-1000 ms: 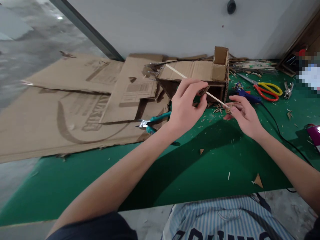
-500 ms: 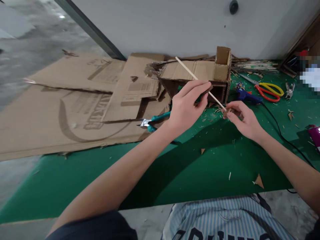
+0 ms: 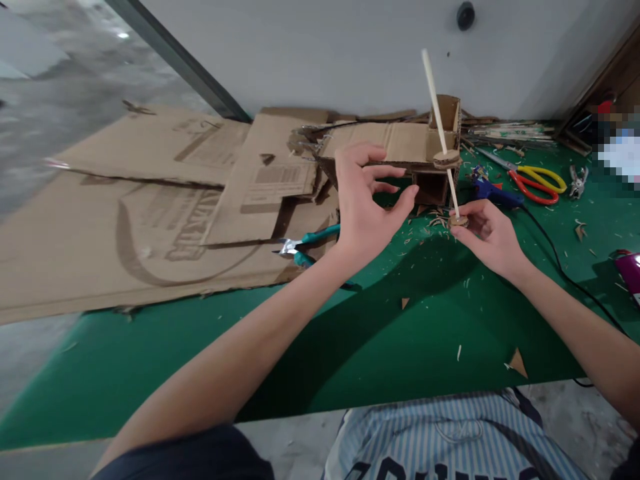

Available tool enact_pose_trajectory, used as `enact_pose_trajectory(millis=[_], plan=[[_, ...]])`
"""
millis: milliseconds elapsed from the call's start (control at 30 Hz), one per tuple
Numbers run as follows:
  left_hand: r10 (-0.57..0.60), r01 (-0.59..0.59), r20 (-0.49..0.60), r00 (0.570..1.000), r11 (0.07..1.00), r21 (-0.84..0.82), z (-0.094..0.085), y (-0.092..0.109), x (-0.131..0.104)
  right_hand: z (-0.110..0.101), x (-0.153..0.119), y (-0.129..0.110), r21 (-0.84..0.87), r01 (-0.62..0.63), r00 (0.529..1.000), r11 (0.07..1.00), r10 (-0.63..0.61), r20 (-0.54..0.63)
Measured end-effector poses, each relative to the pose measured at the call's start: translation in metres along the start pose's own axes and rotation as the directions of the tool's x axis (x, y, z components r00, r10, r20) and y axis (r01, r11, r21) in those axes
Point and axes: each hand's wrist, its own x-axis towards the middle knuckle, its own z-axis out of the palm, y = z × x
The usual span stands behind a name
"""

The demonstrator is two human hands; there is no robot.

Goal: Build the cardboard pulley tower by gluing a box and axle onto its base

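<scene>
Your right hand (image 3: pixel 491 239) pinches a round brown cardboard disc (image 3: pixel 457 223); its pale wooden stick (image 3: pixel 434 100) leans toward your open left hand (image 3: pixel 367 203).

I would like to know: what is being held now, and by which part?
The right hand holds the small round brown cardboard disc at the lower end of the pale thin wooden stick, by its rim; the left hand holds nothing.

Dim light, blurry left edge
</scene>
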Motion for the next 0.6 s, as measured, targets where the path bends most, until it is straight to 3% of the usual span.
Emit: enact_pose_trajectory(millis=[233, 433, 600], plan=[[-0.026, 0.054, 0.181, 0.983, 0.987, -0.153, -0.003, 0.018, 0.001, 0.001, -0.001, -0.002, -0.107, 0.033, 0.997, 0.994, -0.025, 0.073], [-0.069, 0.091, 0.140, 0.988, 0.982, -0.163, -0.003, 0.022, 0.002, 0.001, 0.001, -0.001, -0.223, 0.120, 0.992, 0.967, -0.106, 0.076], [-0.034, 0.044, 0.123, 0.992, 0.996, -0.080, -0.004, 0.022, 0.001, 0.001, 0.001, -0.004, -0.302, 0.164, 0.984, 0.939, -0.135, 0.113]])
